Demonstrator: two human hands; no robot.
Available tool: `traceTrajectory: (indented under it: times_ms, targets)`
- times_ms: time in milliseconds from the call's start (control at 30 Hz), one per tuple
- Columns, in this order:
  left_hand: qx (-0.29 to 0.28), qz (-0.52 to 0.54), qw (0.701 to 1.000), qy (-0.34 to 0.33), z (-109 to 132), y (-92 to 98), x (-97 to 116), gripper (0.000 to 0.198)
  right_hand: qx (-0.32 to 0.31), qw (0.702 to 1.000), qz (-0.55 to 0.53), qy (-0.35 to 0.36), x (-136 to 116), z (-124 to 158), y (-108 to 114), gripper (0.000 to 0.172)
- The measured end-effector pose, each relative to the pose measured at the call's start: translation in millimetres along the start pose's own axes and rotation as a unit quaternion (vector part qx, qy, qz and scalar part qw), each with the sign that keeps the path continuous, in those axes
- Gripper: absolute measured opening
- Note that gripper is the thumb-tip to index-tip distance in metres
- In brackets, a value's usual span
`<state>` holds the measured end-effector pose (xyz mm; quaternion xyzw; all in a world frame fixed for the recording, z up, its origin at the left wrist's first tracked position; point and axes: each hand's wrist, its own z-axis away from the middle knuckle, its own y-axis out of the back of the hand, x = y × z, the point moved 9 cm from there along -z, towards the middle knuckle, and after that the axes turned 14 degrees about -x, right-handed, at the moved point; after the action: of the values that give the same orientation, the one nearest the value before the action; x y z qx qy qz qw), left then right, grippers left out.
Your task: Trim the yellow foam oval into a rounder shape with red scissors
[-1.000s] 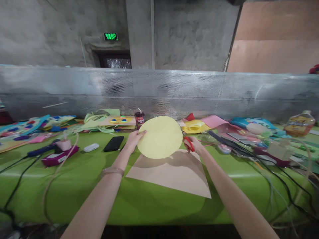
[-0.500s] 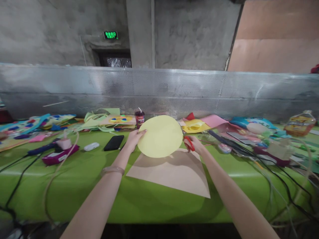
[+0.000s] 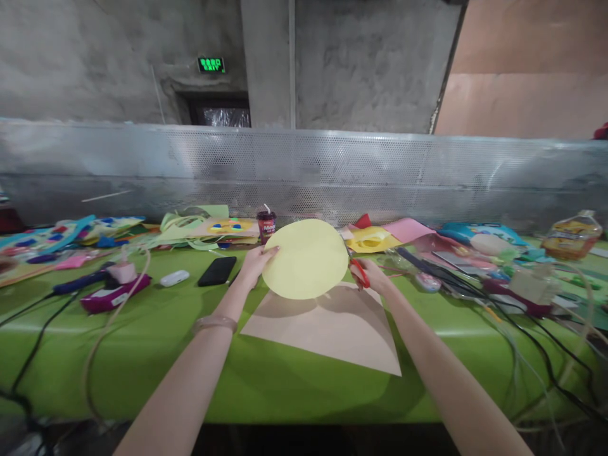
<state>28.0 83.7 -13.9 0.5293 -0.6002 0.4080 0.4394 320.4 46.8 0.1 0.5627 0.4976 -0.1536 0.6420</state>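
Note:
A round piece of pale yellow paper (image 3: 306,259) is held up in front of me. Its left edge is pinched by my left hand (image 3: 259,261), thumb on the near face. Close to its right edge, my right hand (image 3: 368,275) is closed on red-handled scissors (image 3: 363,273); the blades are mostly hidden, so I cannot tell whether they touch the paper. Beneath the disc lies a pale pink sheet of paper (image 3: 327,339), partly shaded by it.
A green-covered table (image 3: 180,354) carries a black phone (image 3: 217,272), a white case (image 3: 174,278), a dark drink cup (image 3: 266,227) with a straw, and a purple tissue pack (image 3: 115,294). Cables (image 3: 475,278) and craft scraps crowd the right; a bottle (image 3: 571,237) stands far right.
Almost nothing differs. Both hands, the yellow disc and the scissors keep their places; the view has shifted very slightly.

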Motion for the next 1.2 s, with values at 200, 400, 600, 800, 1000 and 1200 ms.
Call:
traceTrajectory:
  times_ms: [200, 400, 600, 800, 1000, 1200]
  targets:
    - [0.001, 0.005, 1.000, -0.006, 2, -0.8, 4, 0.041, 0.011, 1.000, 0.029, -0.005, 0, 0, 1, 0.022]
    - [0.004, -0.022, 1.000, -0.021, 1, 1.6, 6, 0.043, 0.015, 0.999, 0.038, -0.017, -6, 4, 1, 0.022]
    - [0.011, -0.010, 1.000, -0.010, 0, 3.9, 3, 0.040, 0.016, 0.998, 0.059, -0.031, -11, 5, 1, 0.021]
    - [0.017, 0.017, 1.000, -0.003, 2, 3.7, 5, 0.037, 0.021, 0.996, 0.077, -0.025, -11, 5, 2, 0.021]
    - [0.020, 0.003, 1.000, -0.001, 5, 4.6, 8, 0.038, 0.031, 0.996, 0.082, -0.024, -14, 7, 5, 0.021]
    - [0.012, -0.011, 1.000, -0.004, 3, 4.4, 7, 0.041, 0.011, 1.000, -0.007, 0.005, -6, 3, 3, 0.022]
